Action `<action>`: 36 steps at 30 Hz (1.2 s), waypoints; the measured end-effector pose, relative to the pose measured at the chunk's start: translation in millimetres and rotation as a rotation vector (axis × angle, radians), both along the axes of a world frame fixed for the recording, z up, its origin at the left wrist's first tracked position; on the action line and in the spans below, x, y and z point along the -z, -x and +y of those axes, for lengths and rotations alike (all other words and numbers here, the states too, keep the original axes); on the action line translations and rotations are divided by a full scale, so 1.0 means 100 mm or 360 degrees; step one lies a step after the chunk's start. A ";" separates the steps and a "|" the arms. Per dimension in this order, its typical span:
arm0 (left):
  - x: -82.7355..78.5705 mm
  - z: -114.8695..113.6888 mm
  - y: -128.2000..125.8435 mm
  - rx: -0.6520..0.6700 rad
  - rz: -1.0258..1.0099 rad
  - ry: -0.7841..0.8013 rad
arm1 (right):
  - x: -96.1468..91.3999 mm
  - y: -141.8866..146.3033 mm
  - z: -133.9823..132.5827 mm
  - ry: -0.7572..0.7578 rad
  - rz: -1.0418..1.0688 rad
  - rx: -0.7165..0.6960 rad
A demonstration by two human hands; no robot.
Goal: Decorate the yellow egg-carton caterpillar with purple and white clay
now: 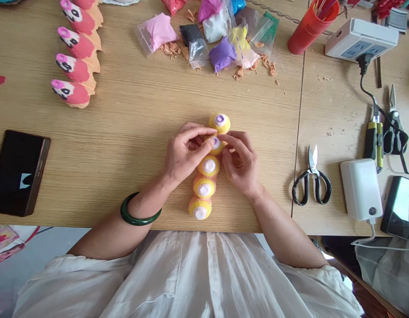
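A strip of egg-carton cups (204, 187) lies lengthwise in front of me, its bumps covered in yellow clay with white clay discs. On the farthest bump sits a purple clay ring (220, 119); a second purple ring (215, 141) is on the bump below it, partly hidden by fingers. My left hand (189, 150) is closed around that second bump from the left, thumb on the ring and index finger stretched along the upper edge. From the right, my right hand (241, 161) is curled, its index fingertip and thumb against the same bump. The three nearer bumps bear plain white discs.
Bagged coloured clay, including a purple bag (223, 54), lies at the back among brown scraps. A pink-clay carton strip (76, 46) stands back left. A phone (20, 172) lies left. Right are black-handled scissors (312, 179), a white power bank (361, 190), a power strip (361, 39) and a red cup (312, 27).
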State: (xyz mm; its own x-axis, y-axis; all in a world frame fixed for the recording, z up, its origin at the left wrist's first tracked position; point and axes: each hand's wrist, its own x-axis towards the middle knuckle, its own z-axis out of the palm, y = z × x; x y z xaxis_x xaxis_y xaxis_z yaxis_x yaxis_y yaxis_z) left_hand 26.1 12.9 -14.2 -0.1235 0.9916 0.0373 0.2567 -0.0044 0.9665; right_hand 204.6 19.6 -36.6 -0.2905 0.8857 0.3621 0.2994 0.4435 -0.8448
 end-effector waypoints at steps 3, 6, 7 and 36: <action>0.00 0.00 0.01 0.0003 -0.0020 0.0007 | 0.00 0.00 0.00 0.0002 -0.0032 0.0006; -0.01 0.00 0.01 0.0005 -0.0055 0.0043 | -0.01 0.00 -0.02 0.0078 -0.0009 0.0012; -0.01 0.00 0.02 0.0010 -0.0069 0.0050 | -0.01 0.00 -0.02 0.0130 0.0023 0.0019; 0.06 0.00 0.03 0.0091 0.0007 -0.0077 | 0.01 0.00 0.00 0.0228 0.0211 0.0005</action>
